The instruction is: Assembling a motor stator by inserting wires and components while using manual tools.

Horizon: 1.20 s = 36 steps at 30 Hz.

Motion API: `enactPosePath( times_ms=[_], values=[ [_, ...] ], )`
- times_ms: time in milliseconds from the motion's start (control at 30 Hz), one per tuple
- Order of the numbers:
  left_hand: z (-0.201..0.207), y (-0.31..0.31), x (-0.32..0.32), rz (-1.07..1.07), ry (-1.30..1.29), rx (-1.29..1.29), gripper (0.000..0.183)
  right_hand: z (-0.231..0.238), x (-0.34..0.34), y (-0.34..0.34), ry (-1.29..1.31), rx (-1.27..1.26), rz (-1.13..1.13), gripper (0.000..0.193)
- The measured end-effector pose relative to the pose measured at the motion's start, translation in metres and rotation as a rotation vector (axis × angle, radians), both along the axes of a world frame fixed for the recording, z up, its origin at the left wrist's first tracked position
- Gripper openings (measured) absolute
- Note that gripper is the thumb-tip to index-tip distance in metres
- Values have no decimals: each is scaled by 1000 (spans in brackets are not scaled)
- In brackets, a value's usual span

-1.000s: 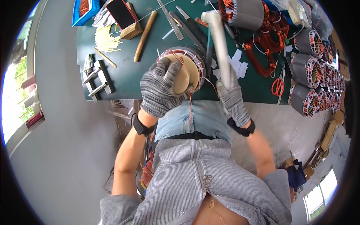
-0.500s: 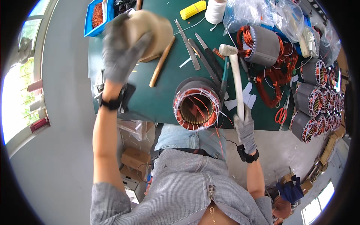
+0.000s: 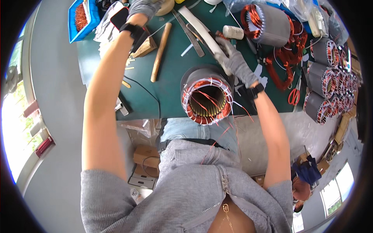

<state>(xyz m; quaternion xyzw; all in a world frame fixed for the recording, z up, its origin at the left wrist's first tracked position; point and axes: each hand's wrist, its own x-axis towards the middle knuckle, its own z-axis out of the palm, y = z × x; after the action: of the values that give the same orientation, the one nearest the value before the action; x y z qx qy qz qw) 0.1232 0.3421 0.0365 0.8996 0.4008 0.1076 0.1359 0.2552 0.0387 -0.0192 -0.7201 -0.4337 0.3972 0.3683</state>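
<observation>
Standing at a green workbench (image 3: 171, 83), a person in a grey zip top works with both hands gloved in grey. Their right hand (image 3: 233, 62) is wrapped tight round the handle of a white mallet (image 3: 202, 29), whose long pale handle slants up and to the left across the bench; the fist sits just beyond the far rim of a motor stator (image 3: 206, 97). That stator stands at the near edge of the bench, right in front of the person's waist, its open end turned up toward them, showing copper windings tied with white lacing and a few loose red wire ends trailing off. Their left arm is stretched far out to the back of the bench, and the left hand (image 3: 145, 6) rests on a tan roll of tape (image 3: 165, 7) there; it is cut by the rim of the view, so I cannot tell how firmly it grips. A wooden stick (image 3: 161, 50) lies between the arms. More wound stators (image 3: 326, 77) sit in a row along the right side, and red-handled scissors (image 3: 294, 93) lie near them.
</observation>
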Motion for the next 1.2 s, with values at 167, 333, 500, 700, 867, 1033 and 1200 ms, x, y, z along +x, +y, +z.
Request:
enactPosePath(
  times_ms=[167, 333, 500, 700, 867, 1033, 1200],
  values=[
    [-4, -94, -90, -613, 441, 274, 53, 33, 11, -22, -180, 256, 118, 48],
    [47, -251, -98, -444, -309, -778, 42, 90, -19, -103, 71, 125, 230, 56],
    [9, -257, -110, 225, -1582, -1680, 55, 76, -78, -129, -132, 307, -77, 36],
    [70, -257, -146, 1305, -1732, -1089, 53, 85, -28, -146, 706, -56, -146, 43],
    [88, -270, -257, 820, -1866, -1014, 43, 90, 27, -170, 1182, 267, -241, 36],
    [109, -311, -296, 726, -1958, -357, 34, 70, 107, -220, 1319, 644, -821, 34],
    [82, -350, -192, 875, -1163, 67, 18, 20, 63, -199, 124, 134, -444, 24]
  ],
)
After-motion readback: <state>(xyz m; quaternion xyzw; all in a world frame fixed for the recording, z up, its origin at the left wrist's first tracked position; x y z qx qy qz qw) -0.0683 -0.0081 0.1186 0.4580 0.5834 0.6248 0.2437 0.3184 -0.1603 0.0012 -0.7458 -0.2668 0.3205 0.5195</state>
